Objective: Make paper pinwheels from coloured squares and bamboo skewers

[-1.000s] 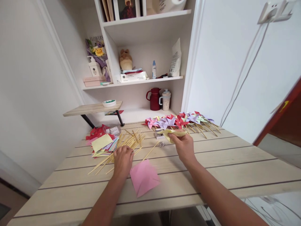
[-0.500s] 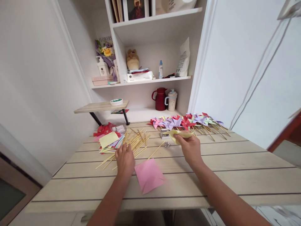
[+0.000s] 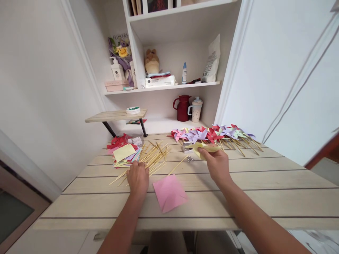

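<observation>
My right hand (image 3: 215, 164) is closed on a folded yellow paper pinwheel (image 3: 200, 147), pinched between thumb and fingers above the table. My left hand (image 3: 138, 177) is over the near side of a pile of thin wooden sticks (image 3: 153, 158); its fingers are bent down and together, and their tips are hidden. A pink paper square (image 3: 170, 193) with cuts toward its corners lies between my forearms. Beyond it is a single stick (image 3: 178, 165). Small silvery fasteners (image 3: 190, 159) lie close to my right hand, by a small box (image 3: 187, 148).
Finished paper pinwheels (image 3: 212, 134) on sticks lie in a row at the back right. Left of the sticks is a stack of coloured paper (image 3: 124, 152). A small raised stand (image 3: 113, 115) is behind it. A red jug (image 3: 182, 108) and a cup (image 3: 196, 110) stand under the shelf.
My left hand has shifted slightly left and its fingers have drawn in over the sticks. My right hand still holds the yellow pinwheel in nearly the same place. The camera view has tilted down a little.
</observation>
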`<state>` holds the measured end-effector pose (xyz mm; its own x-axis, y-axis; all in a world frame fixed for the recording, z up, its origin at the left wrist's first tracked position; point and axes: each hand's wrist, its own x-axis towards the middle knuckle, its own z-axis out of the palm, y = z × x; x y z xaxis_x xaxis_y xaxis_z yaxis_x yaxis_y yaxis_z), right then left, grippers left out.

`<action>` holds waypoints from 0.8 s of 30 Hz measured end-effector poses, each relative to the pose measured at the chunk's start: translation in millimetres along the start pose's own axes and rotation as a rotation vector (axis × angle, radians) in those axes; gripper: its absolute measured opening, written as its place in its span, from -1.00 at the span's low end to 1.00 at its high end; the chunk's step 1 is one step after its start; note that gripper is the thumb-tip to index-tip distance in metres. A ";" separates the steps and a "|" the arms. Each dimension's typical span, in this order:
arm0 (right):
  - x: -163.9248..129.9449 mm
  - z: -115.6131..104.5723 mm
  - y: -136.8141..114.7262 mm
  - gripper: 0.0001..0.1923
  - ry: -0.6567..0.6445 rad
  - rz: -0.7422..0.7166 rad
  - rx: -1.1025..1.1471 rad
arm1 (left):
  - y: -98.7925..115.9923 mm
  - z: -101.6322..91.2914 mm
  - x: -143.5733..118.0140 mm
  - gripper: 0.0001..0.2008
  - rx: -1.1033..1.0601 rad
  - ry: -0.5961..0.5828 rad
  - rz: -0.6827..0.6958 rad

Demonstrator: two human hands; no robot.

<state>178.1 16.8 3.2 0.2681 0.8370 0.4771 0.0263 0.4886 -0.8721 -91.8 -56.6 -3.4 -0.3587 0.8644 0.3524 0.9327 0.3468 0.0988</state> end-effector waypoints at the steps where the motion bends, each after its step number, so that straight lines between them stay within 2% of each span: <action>1: 0.1 0.0 -0.1 -0.75 0.000 0.005 0.002 | -0.1 0.2 0.4 -0.78 0.001 -0.002 -0.006; 14: -1.0 1.8 -3.8 -0.77 -0.047 0.055 0.043 | -1.9 -2.7 1.1 -0.72 -0.052 0.049 -0.063; 24: -1.9 1.5 -2.8 -0.75 -0.087 0.076 0.047 | -4.7 -5.0 -0.8 -0.68 -0.117 0.087 -0.041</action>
<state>176.1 14.2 4.8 0.1828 0.8892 0.4195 -0.0366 0.4325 -0.9009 -95.7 -60.8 0.4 -0.3968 0.8136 0.4250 0.9171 0.3318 0.2211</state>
